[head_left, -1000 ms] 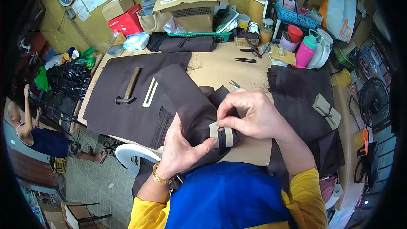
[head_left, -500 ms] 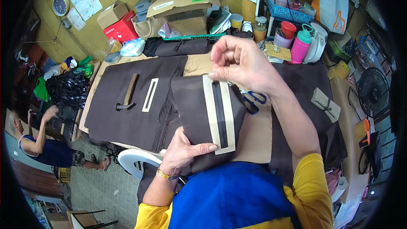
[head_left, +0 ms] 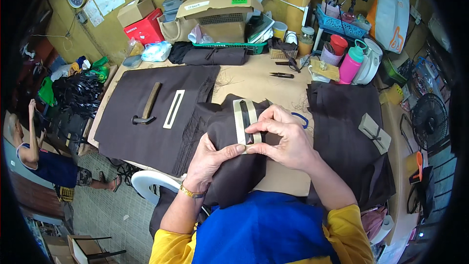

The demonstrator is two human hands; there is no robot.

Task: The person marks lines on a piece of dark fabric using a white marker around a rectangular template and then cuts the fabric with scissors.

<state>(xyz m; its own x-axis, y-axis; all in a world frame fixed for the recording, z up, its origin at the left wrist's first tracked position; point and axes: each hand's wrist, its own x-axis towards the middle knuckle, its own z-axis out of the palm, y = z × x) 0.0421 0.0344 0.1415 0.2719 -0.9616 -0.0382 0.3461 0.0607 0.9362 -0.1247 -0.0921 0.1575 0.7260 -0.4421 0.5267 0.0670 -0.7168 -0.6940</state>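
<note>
Both forearms up from the lower edge, meeting over the desk (head_left: 254, 80); left hand (head_left: 210, 159) curled under a folded dark cloth (head_left: 227, 137), thumb pressed to the near end of a pale frame (head_left: 245, 121). Right hand (head_left: 286, 139) arched over from the right, fingertips pinching frame and cloth together at that same end. Frame flat on the cloth, running away from the hands; hammer (head_left: 146, 105) and second pale frame (head_left: 174, 109) on a spread cloth (head_left: 146, 117) well to the left.
</note>
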